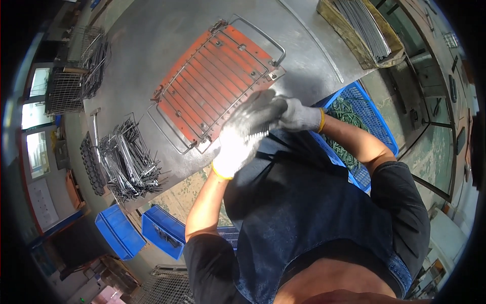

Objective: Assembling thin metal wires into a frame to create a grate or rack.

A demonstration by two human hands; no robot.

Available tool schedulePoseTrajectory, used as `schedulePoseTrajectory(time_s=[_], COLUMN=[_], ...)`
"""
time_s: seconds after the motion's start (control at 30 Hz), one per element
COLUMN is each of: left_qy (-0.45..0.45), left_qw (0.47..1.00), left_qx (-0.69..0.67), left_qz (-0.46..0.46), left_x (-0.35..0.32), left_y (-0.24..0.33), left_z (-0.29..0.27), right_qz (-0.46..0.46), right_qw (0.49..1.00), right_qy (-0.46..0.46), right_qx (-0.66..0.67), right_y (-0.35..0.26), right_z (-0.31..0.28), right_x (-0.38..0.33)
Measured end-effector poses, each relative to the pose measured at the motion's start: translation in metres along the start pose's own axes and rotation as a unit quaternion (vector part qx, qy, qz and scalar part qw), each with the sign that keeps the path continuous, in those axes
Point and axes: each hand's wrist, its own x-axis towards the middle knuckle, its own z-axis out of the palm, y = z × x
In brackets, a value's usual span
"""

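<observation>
Head view: the left hand (238, 144), in a grey knit glove with a yellow cuff, is raised in front of the chest, fingers spread flat over a small bunch of thin metal wires (259, 133) that shows between the two palms. The right hand (296, 115), gloved the same way, meets it from the three o'clock side, its grip curled about the other end of the bunch, so both hands hold the wires together just off the near edge of the grey steel bench (147, 45).

At eleven o'clock from the hands, touching distance away, lies an orange rectangular metal jig plate (215, 81) with a welded wire grid with looped handles (223, 76) resting on it, tilted diagonally on the bench. At nine o'clock, near the bench's left edge, sits a heap of bent steel wire pieces (129, 162). At ten o'clock, well apart, stands a wire mesh basket (76, 76).

At one o'clock a wooden crate of long straight rods (362, 30) rests on the bench corner. At three o'clock, beside the right forearm, is a blue plastic crate (372, 126) of dark parts. At seven o'clock, two blue plastic bins (142, 230) stand on the floor.
</observation>
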Motion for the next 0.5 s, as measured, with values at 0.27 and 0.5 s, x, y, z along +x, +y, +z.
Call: schedulePoseTrajectory(time_s=[0.27,0.5], left_qy=[0.047,0.229], left_qw=[0.988,0.719], left_qx=[-0.133,-0.569], left_qz=[-0.058,-0.326], left_x=[-0.009,0.042], left_y=[-0.004,-0.017], left_z=[0.005,0.004], right_qz=[-0.112,0.155], right_qw=[0.99,0.968], right_qy=[0.062,-0.055], right_qx=[-0.064,0.188], right_y=[0.0,-0.011], right_z=[0.006,-0.006], right_x=[0.008,0.025])
